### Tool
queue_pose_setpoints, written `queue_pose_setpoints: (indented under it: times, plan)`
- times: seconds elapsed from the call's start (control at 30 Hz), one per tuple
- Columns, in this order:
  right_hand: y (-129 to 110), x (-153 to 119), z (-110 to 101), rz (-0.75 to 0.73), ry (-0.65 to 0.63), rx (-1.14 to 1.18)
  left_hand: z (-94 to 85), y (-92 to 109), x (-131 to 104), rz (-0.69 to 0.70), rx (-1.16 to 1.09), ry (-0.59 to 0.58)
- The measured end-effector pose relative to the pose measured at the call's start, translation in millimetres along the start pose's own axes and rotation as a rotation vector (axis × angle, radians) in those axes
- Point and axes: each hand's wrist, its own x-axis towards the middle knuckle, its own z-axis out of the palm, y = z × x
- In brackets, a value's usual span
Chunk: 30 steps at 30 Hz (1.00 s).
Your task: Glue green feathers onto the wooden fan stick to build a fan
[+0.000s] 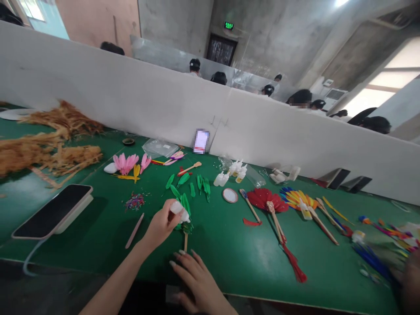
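In my left hand (161,226), fingers wrapped round it, is a small white glue bottle (179,211), nozzle pointing down. Under the nozzle lies a wooden fan handle (186,241) with green feathers (185,203) at its far end. Fingers spread, my right hand (198,280) is low over the table by the near end of this handle; I cannot tell whether the fingertips touch it. Several loose green feathers (204,188) lie beyond. Left of my left hand are a pink tweezers-like stick (134,231) and a pile of coloured bits (134,201).
A phone (54,212) on a stand is at the left, near brown fibre (62,122). Pink feathers (125,164) and glue bottles (236,169) stand further back. To the right lie a red feather fan (268,205) and a yellow-blue one (300,200). A white partition (157,103) closes the back.
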Motion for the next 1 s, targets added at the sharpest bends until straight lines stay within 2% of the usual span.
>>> queue_pose_setpoints:
  times: [0.1,0.2,0.43,0.7,1.0]
  plan:
    - [-2,13,5,-0.027,-0.069,0.001,-3.3,6,1,0.004,0.005,0.009]
    - [-5,19,10,-0.003,-0.079,-0.013,-7.3,8,2,-0.015,0.027,0.048]
    - [-6,22,16,0.047,-0.033,0.001,-12.6,-8,2,-0.067,0.089,0.127]
    - [-4,26,18,0.055,0.016,0.009,-4.9,3,0,0.049,0.158,-0.011]
    - [-1,25,20,0.045,0.010,0.018,6.2,-4,3,0.197,0.260,-0.028]
